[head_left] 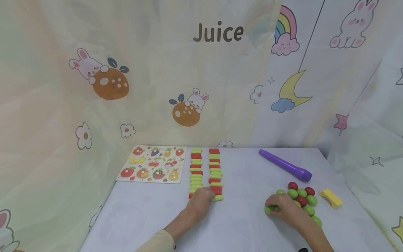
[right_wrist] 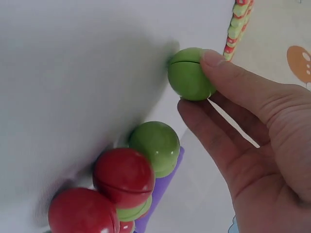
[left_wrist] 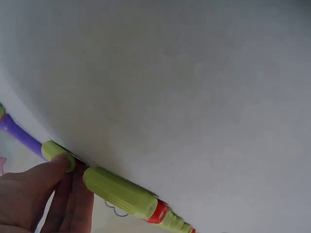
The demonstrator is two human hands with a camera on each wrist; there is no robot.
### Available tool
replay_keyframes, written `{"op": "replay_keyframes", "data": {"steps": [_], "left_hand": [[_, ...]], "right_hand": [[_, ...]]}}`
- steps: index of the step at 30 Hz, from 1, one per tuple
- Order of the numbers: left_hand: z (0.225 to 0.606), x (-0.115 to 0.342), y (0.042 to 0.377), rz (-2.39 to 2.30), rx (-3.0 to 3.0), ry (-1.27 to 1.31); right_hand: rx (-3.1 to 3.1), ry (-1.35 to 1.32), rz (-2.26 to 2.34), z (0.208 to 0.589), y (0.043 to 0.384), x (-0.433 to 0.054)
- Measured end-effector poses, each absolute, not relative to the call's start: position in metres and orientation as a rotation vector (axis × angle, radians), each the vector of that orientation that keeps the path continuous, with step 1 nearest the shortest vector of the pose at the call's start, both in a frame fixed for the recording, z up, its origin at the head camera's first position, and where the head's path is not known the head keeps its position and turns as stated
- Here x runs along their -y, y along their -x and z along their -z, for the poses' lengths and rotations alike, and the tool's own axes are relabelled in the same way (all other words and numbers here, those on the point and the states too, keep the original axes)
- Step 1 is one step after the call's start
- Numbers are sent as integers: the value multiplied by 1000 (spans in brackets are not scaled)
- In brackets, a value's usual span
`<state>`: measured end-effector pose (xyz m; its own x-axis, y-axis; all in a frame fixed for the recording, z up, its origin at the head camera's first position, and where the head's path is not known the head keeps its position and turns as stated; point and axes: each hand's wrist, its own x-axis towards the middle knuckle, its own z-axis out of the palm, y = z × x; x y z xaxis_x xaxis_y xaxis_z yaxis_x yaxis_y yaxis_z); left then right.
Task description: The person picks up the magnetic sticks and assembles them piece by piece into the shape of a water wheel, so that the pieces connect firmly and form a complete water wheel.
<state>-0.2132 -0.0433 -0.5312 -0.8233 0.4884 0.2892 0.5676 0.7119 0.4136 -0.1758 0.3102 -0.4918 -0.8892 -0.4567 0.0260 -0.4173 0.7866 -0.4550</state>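
Two columns of red and green ribbed sticks lie on the white table, a left column and a right column. My left hand is at their near ends. Its thumb and fingers pinch one end of a green ribbed stick, the nearest of the right column. Another green ribbed stick lies close beside the fingers. Over on the right, my right hand pinches a green ball between thumb and fingertips. Beside it is a cluster of green balls and red balls, partly covered by the hand.
A fruit picture board lies at the back left. Behind the balls is a purple stick with a thicker end. A yellow arched block rests right of the balls. Printed curtains hang around the table.
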Motion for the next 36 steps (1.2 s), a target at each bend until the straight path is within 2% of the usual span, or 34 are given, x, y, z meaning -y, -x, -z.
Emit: {"op": "replay_keyframes", "data": {"steps": [8,14,23,36], "left_hand": [[530,52,210,1385,2724,671],[528,49,209,1639,2713,556],[530,34,208,1788,2686,532],[530,19,212,1789,2681,487]], "right_hand": [[-2867,826,883,496,174,-299],[-2784,819,1072,505,181,-282],[-2728,895,1332,522,196,-255],[-2769,906,1397,531,208,-246]]}}
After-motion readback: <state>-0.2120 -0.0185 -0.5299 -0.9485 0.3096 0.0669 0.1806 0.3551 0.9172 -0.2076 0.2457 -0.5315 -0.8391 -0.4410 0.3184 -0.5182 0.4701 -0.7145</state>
